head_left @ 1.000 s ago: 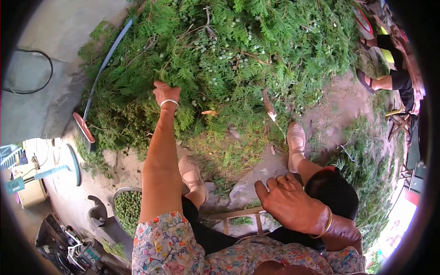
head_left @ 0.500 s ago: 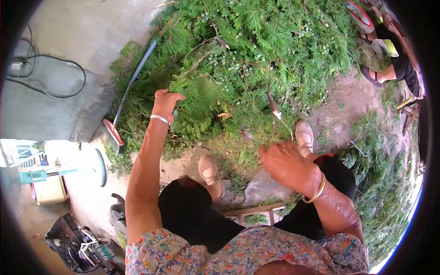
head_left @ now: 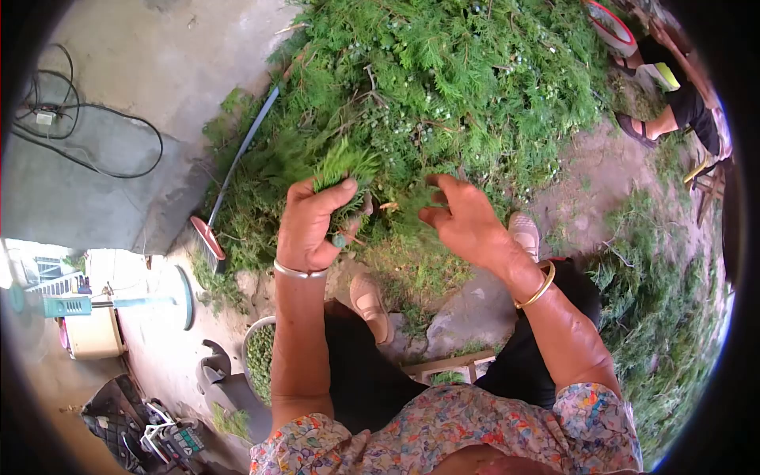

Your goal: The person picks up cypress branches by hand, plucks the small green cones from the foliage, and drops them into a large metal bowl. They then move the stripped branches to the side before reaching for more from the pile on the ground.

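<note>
My left hand [head_left: 309, 222], with a silver bangle at the wrist, is wrapped round a green sprig [head_left: 346, 165] whose leafy end sticks up above the thumb. To its right my right hand [head_left: 467, 218], with a gold bangle, is held palm inward, thumb and fingers apart, nothing visible between them. Both hands are over the near edge of a large heap of green branches [head_left: 451, 87] with small pale berries. Loose clippings lie on the ground between my shoes [head_left: 370, 302].
A broom [head_left: 207, 237] leans along the heap's left side. A basin of green berries [head_left: 260, 356] stands by my left knee. At the upper right are another person's legs [head_left: 669, 123] and a red-rimmed basin [head_left: 611, 28]. A fan [head_left: 178, 297] stands at the left.
My left hand has drawn back from the heap, gripping a sprig. My right hand has moved up and inward and its fingers have spread. The basin of berries shows more fully.
</note>
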### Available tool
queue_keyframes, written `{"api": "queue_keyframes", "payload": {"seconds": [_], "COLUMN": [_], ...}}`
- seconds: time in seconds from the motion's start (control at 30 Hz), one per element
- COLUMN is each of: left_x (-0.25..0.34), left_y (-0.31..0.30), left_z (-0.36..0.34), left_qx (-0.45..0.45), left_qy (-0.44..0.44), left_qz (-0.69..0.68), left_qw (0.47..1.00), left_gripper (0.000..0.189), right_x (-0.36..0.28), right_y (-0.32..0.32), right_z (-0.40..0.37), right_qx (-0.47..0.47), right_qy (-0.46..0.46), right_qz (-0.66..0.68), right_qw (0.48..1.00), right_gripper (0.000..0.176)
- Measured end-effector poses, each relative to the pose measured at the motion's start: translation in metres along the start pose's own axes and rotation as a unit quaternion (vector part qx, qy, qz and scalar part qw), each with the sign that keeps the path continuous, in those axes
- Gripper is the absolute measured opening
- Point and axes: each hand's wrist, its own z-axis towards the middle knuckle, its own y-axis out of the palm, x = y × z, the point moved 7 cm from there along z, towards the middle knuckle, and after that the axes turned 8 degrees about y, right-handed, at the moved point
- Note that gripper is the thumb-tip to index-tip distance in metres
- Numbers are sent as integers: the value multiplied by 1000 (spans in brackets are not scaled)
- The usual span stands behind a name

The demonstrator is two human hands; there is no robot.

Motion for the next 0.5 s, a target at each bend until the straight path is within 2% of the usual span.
{"api": "queue_keyframes", "payload": {"seconds": [0.03, 0.1, 0.17, 0.2, 0.23, 0.3, 0.33, 0.37, 0.43, 0.47, 0.5], "left_x": [7, 12, 10, 6, -3, -12, -17, -31, -83, -98, -121], "left_y": [6, 7, 13, 0, -4, 0, 8, 4, -4, -5, 4], "left_z": [-3, -4, -2, 0, 3, 6, -1, -5, -11, -17, -29], "left_qx": [-33, -44, -102, -28, -22, -83, -116, -118, -203, -206, -299], "left_qy": [39, 47, 59, 93, 82, 131, 91, 83, 0, -8, -42], "left_qz": [8, 10, 51, 96, 92, 242, 354, 353, 413, 412, 439], "left_qw": [999, 998, 992, 991, 992, 958, 924, 924, 888, 888, 846], "left_gripper": [13, 16, 15, 16, 16, 18, 21, 21, 29, 29, 34], "right_x": [-4, -11, -3, -8, -8, -9, -7, -6, -2, -2, -3], "right_y": [-3, -6, -11, -22, -24, -44, -44, -43, -43, -42, -42], "right_z": [-2, -2, 6, 6, 7, 4, 4, 4, 3, 2, 1], "right_qx": [29, 55, 15, 53, 45, 168, 164, 156, 148, 138, 128], "right_qy": [-18, -39, 7, -15, -4, -23, -14, -19, -16, -21, -28], "right_qz": [-13, -28, 99, 74, 71, 5, 5, 14, 25, 35, 45], "right_qw": [999, 997, 995, 996, 996, 986, 986, 988, 989, 990, 990], "right_gripper": [41, 39, 45, 43, 43, 39, 39, 38, 37, 37, 37]}}
